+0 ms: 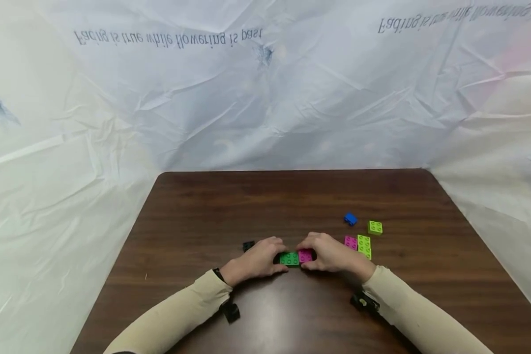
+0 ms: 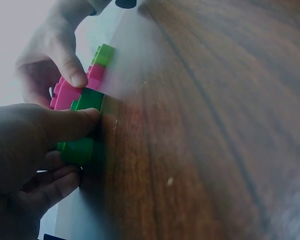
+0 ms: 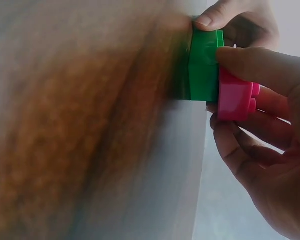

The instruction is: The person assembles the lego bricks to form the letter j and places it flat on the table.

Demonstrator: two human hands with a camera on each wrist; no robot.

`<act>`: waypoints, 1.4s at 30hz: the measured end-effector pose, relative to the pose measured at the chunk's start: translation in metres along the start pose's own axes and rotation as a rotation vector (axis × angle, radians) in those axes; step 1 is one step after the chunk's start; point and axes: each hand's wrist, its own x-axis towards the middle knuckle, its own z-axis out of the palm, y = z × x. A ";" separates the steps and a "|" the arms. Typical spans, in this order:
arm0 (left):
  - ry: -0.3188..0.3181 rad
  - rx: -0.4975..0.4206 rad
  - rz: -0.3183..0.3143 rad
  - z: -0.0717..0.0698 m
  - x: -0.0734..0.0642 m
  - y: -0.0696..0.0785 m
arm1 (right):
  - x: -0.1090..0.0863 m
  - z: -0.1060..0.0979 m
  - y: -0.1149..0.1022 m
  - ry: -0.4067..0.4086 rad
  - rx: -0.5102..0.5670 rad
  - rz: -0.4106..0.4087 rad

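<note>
In the head view my left hand [image 1: 258, 258] holds a green toy building brick [image 1: 289, 259] low over the table, thumb on the near side and fingers on the far side. My right hand [image 1: 329, 253] pinches a pink brick [image 1: 305, 255] at the green one's right end. The right wrist view shows this pink brick [image 3: 235, 97] sitting higher than the green brick [image 3: 204, 65] and overlapping its end, studs facing up. Seen from the left wrist, the left thumb lies across the green brick [image 2: 82, 150] and covers its middle.
Right of the hands lie another pink brick [image 1: 350, 242], a long lime brick [image 1: 364, 246], a small lime brick [image 1: 375, 227] and a blue brick [image 1: 350, 219]. A small dark piece [image 1: 248, 245] lies behind the left hand. White sheeting [image 1: 265, 98] surrounds the brown table [image 1: 212, 196].
</note>
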 end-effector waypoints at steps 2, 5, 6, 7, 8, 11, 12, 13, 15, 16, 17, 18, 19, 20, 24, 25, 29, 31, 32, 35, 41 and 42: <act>-0.004 -0.006 -0.003 0.004 -0.005 0.001 | -0.003 0.006 -0.001 0.007 0.013 -0.003; -0.010 -0.013 -0.004 0.009 -0.011 0.004 | -0.007 0.015 -0.004 0.015 0.023 -0.004; -0.011 -0.013 -0.004 0.009 -0.012 0.004 | -0.008 0.017 -0.005 0.021 0.021 -0.002; -0.012 -0.017 -0.004 0.010 -0.013 0.005 | -0.008 0.018 -0.005 0.020 0.017 -0.002; -0.011 -0.020 -0.004 0.010 -0.013 0.005 | -0.009 0.019 -0.005 0.018 0.011 0.000; 0.004 -0.024 -0.001 0.009 -0.014 0.006 | -0.008 0.019 -0.007 0.008 -0.009 0.002; 0.008 -0.026 0.001 0.009 -0.014 0.006 | -0.008 0.019 -0.007 0.003 -0.015 0.003; 0.014 -0.027 0.007 0.009 -0.014 0.006 | -0.008 0.019 -0.007 -0.003 -0.022 0.009; 0.021 -0.029 0.017 0.009 -0.013 0.007 | -0.008 0.018 -0.008 -0.009 -0.033 0.023; 0.023 -0.027 0.021 0.009 -0.013 0.007 | -0.009 0.018 -0.009 -0.008 -0.037 0.035; 0.026 -0.028 0.025 0.009 -0.012 0.007 | -0.009 0.018 -0.009 -0.004 -0.038 0.043; 0.028 -0.027 0.025 0.009 -0.012 0.007 | -0.010 0.018 -0.009 0.003 -0.037 0.047; 0.026 -0.025 0.023 0.009 -0.012 0.007 | -0.010 0.019 -0.009 0.013 -0.035 0.047; 0.023 -0.024 0.016 0.008 -0.012 0.007 | -0.009 0.019 -0.010 0.023 -0.031 0.042; 0.008 -0.029 -0.003 0.007 -0.013 0.008 | -0.009 0.022 -0.011 0.068 -0.017 0.017; 0.009 -0.030 -0.003 0.008 -0.013 0.008 | -0.009 0.022 -0.011 0.077 -0.017 0.019; 0.019 -0.036 0.011 0.007 -0.009 0.008 | -0.011 0.021 -0.011 0.089 -0.025 0.047; 0.018 -0.038 0.012 0.005 -0.007 0.008 | -0.010 0.019 -0.010 0.082 -0.029 0.061; 0.013 -0.037 0.010 0.004 -0.006 0.009 | -0.010 0.019 -0.010 0.077 -0.030 0.065; 0.001 -0.036 0.001 0.000 -0.005 0.009 | -0.007 0.016 -0.010 0.065 -0.030 0.073; -0.008 -0.026 -0.005 -0.005 -0.005 0.006 | -0.004 0.013 -0.009 0.066 -0.024 0.081; -0.008 -0.023 -0.003 -0.006 -0.005 0.006 | -0.004 0.012 -0.009 0.066 -0.021 0.085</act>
